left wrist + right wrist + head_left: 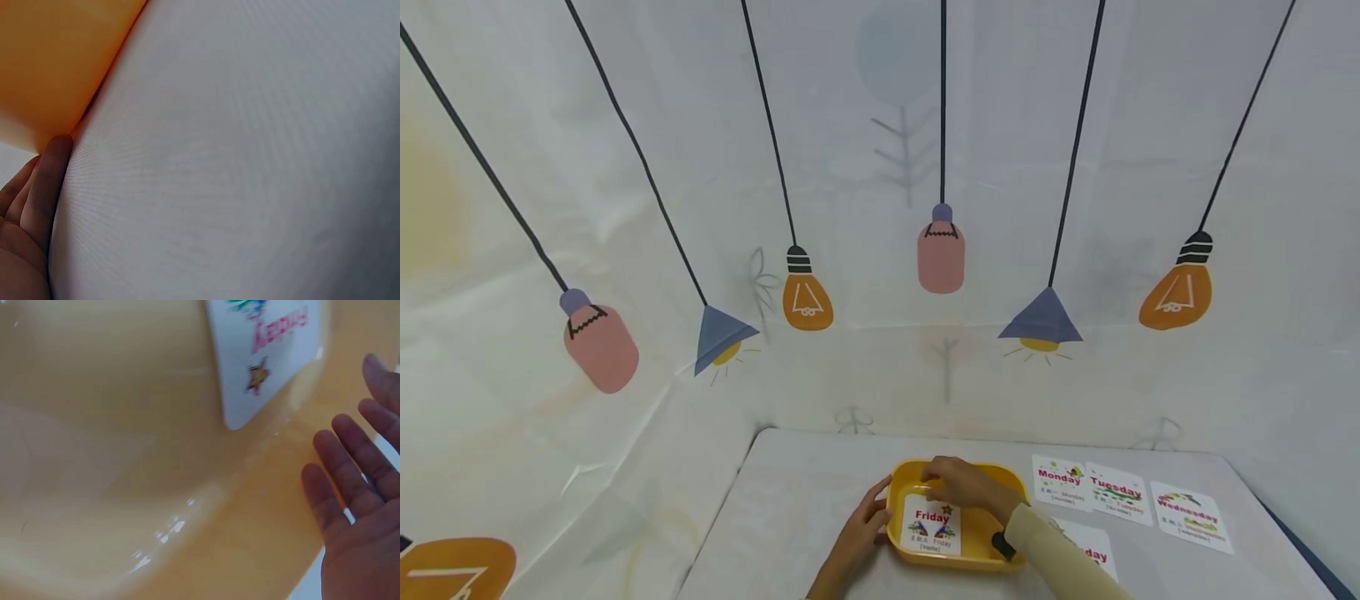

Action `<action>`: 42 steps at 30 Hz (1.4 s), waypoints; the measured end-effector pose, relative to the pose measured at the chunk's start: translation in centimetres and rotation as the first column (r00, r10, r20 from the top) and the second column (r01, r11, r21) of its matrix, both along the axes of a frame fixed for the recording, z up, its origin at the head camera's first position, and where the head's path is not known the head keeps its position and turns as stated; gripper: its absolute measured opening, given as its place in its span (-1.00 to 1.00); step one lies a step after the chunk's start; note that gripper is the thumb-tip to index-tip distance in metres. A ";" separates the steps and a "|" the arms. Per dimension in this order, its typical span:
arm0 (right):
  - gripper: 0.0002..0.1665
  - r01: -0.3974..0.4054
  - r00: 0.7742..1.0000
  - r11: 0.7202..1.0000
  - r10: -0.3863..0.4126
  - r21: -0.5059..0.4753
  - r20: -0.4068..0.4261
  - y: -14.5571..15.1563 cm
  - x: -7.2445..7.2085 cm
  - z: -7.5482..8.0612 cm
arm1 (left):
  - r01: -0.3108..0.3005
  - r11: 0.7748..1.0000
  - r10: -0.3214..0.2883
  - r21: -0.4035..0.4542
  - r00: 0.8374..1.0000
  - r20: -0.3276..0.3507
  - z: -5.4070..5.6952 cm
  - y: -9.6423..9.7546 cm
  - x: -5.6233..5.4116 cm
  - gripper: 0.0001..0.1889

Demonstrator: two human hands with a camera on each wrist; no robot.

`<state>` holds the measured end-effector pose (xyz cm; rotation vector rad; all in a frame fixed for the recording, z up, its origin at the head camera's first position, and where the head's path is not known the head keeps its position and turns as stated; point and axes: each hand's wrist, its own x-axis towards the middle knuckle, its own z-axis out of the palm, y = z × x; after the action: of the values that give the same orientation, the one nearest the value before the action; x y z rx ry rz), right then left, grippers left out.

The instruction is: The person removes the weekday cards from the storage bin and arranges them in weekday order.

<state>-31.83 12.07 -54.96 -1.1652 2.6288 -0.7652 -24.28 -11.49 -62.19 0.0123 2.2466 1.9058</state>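
A yellow tray point(977, 542) sits on the table. Inside it, on the left, lies a white card printed "Friday" point(931, 525), which also shows upside down in the right wrist view point(275, 356). My left hand point(859, 533) touches the tray's left side from outside, and its fingers lie against the outer wall in the left wrist view point(47, 194). Above the tray's far side is my right hand point(958, 483), its fingers loosely extended near the card's upper edge. Nothing shows in that hand in the right wrist view point(362, 500).
Cards printed "Monday" point(1060, 481), "Tuesday" point(1118, 492) and "Wednesday" point(1191, 515) lie to the right of the tray. My right sleeve point(1060, 554) partly covers another card point(1093, 542) ending in "day". Behind the table point(805, 475) hangs a white sheet point(865, 375) with printed lamps.
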 end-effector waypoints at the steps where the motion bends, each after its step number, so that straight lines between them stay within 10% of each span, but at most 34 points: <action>1: -0.68 0.000 1.000 1.000 0.000 0.003 0.011 0.0 0.0 -0.1 | 0.000 1.000 0.000 -0.002 1.000 0.001 0.0 0.0 0.0 -0.43; 10: -0.58 -0.007 0.996 0.997 0.001 0.071 0.093 0.2 -0.1 -1.5 | 0.025 1.000 -0.025 0.004 1.000 -0.017 0.0 0.0 -0.4 -0.43; 32: -0.07 -0.053 0.998 0.938 0.063 0.342 -0.016 -0.2 0.9 -2.3 | 0.045 0.999 -0.045 -0.013 0.999 -0.021 -0.1 -0.2 0.7 -0.49; 42: -0.14 -0.016 0.994 0.921 0.056 0.388 -0.093 -0.7 0.9 -1.4 | 0.059 0.998 -0.059 -0.009 0.995 -0.084 0.0 -0.3 0.1 -0.50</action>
<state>-30.89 11.33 -56.32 -1.1555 2.6606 -0.1626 -24.20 -11.77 -62.23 0.1589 2.2787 1.9013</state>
